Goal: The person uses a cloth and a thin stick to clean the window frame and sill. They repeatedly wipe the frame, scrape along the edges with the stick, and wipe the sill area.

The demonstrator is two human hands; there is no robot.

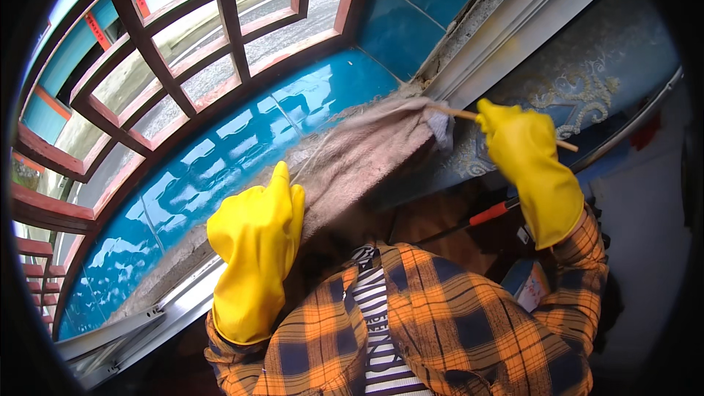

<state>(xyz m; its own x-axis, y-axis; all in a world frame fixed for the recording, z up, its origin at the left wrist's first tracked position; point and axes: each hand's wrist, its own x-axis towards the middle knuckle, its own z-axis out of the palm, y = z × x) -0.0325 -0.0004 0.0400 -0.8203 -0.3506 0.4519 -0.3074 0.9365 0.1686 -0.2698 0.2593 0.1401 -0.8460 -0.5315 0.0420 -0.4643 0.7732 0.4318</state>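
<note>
Both my hands wear yellow rubber gloves. My right hand (519, 165) is closed round a thin wooden stick (460, 112). The stick's far end meets a damp, pinkish-grey cloth (367, 158) at the corner of the window sill. A paler, bluish edge of the cloth hangs just below that end. My left hand (257, 246) is at the cloth's near left end, its index finger stretched along the sill and the other fingers curled against the cloth. How much cloth lies inside that grip is hidden by the glove. The cloth stretches between both hands over the rough sill edge (172, 268).
Beyond the sill lies a glossy blue tiled ledge (213, 169), bounded by a reddish-brown window grille (235, 37). A white window frame (513, 33) rises at right; a metal track (183, 301) runs lower left. A red-handled tool (489, 213) lies below my right hand.
</note>
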